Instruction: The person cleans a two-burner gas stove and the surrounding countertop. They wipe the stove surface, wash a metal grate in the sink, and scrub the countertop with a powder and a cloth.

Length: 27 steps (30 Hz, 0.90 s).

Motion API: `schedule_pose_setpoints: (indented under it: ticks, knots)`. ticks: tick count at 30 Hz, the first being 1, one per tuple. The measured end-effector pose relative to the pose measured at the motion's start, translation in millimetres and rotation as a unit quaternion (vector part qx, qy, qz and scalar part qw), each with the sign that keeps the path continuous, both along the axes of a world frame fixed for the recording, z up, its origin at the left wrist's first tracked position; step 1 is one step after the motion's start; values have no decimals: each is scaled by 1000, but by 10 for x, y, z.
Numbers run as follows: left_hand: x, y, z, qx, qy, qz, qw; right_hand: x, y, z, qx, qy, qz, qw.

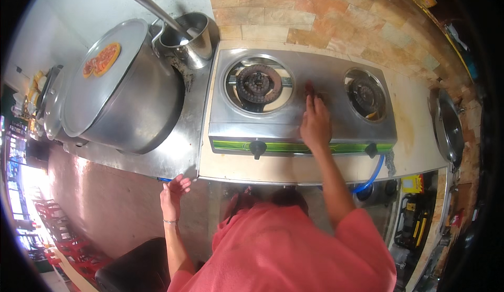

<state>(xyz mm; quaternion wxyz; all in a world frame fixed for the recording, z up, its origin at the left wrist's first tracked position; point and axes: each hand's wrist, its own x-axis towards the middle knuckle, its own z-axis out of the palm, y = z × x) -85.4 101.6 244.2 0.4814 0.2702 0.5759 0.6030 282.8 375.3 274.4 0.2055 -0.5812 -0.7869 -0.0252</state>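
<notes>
My right hand (316, 124) is over a steel two-burner gas stove (311, 122), its fingers stretched forward between the burners. The fingertips meet a dark reddish patch on the steel, which looks like a reflection. Whether anything lies under the palm is hidden. Left of the hand sits a large round burner (258, 82); a second burner (366, 95) is on the right. Two black knobs, the left knob (258, 148) and the right knob (371, 150), stand on the green front strip. My left hand (176, 197) hangs in the air before the counter edge, fingers loosely apart, holding nothing.
A big lidded aluminium pot (145, 107) with an orange pad (103, 60) on its lid stands left. Behind it, a steel pitcher (189, 47) holds a long handle. A lidded pan (447, 128) is far right. A blue hose (372, 177) hangs below the stove; a black seat (136, 266) is lower left.
</notes>
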Motion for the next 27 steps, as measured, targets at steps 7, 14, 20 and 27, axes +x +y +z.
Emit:
schedule_pose_setpoints:
  ticks: [7,14,20,27]
  knots:
    - [143,878,418,51,85,-102,990,-845,-412,-187,16,242,232,942]
    - [-97,613,368,44,78,-35,995,-658,-81,57,-78,230,285,927]
    - [78,1350,542,60,167,-45,983,-916,-193,-113,-90,248,405,875]
    - [289,2494,539,-17,400,-46,915,1196,-156,-261,9,210,235,949]
